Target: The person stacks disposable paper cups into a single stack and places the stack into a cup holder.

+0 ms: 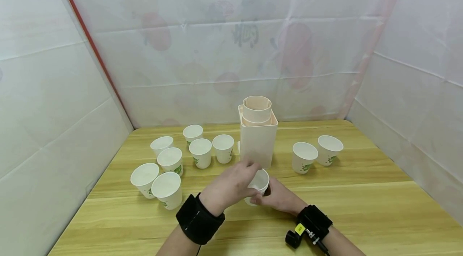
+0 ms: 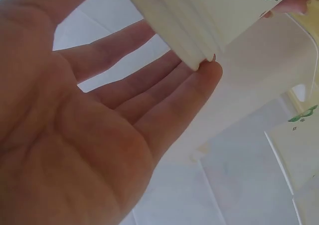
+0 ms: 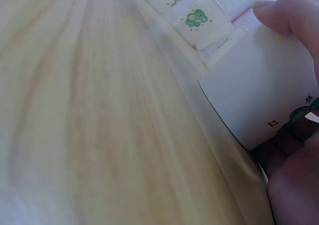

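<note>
Between both hands, near the middle of the table, is a small stack of white paper cups (image 1: 259, 180), mouth upward. Their layered rims (image 2: 192, 56) show in the left wrist view, one nested in another. My left hand (image 1: 233, 183) reaches over the mouth and holds the stack at the rim, thumb at the near side and fingers at the far side. On the right, my right hand (image 1: 283, 197) grips the lower body of the cups, its fingers partly hidden behind them. The right wrist view shows the outer cup (image 3: 259, 80) close to the tabletop, with a green print.
Behind the hands stands a tall cream box-shaped holder (image 1: 257, 143) with a round tube (image 1: 257, 113) at its top. Several paper cups (image 1: 170, 159) stand upright on the left; two more cups (image 1: 304, 157) are at the right. White cloth walls (image 1: 217, 59) enclose the wooden table (image 1: 361, 207).
</note>
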A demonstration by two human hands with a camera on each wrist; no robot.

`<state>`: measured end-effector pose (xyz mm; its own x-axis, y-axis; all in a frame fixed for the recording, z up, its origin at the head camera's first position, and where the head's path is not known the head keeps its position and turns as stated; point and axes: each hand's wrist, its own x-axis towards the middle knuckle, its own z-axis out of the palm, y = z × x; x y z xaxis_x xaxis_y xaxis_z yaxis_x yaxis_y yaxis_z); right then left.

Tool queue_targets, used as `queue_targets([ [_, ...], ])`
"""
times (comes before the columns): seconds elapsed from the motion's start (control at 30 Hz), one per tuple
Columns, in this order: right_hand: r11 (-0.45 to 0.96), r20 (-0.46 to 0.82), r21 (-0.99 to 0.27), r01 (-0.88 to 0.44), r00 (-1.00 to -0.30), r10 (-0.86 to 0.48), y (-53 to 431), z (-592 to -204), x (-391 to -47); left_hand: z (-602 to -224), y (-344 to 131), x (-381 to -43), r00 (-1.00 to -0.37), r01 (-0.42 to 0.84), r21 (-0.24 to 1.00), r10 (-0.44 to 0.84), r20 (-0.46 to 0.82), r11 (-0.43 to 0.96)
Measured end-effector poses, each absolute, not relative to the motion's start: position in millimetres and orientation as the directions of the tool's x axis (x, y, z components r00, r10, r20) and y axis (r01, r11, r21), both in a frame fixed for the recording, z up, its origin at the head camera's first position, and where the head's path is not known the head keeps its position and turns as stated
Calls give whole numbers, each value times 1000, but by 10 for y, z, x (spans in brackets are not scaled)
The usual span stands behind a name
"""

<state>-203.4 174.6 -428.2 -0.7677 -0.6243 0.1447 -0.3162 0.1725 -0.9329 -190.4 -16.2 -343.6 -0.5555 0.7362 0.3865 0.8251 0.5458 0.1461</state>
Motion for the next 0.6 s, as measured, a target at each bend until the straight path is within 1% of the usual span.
queue_targets([
  [0.27,188,122,-937,-296,-777,-618,1747,-4273,-2032,-3445,-153,-1895,-575,813,154,732,366,562],
  [0.6,177,149,-930,-323,-770,-621,1738,-4239,-2004,-3448,-158,-1888,-594,802,179,730,338,570],
])
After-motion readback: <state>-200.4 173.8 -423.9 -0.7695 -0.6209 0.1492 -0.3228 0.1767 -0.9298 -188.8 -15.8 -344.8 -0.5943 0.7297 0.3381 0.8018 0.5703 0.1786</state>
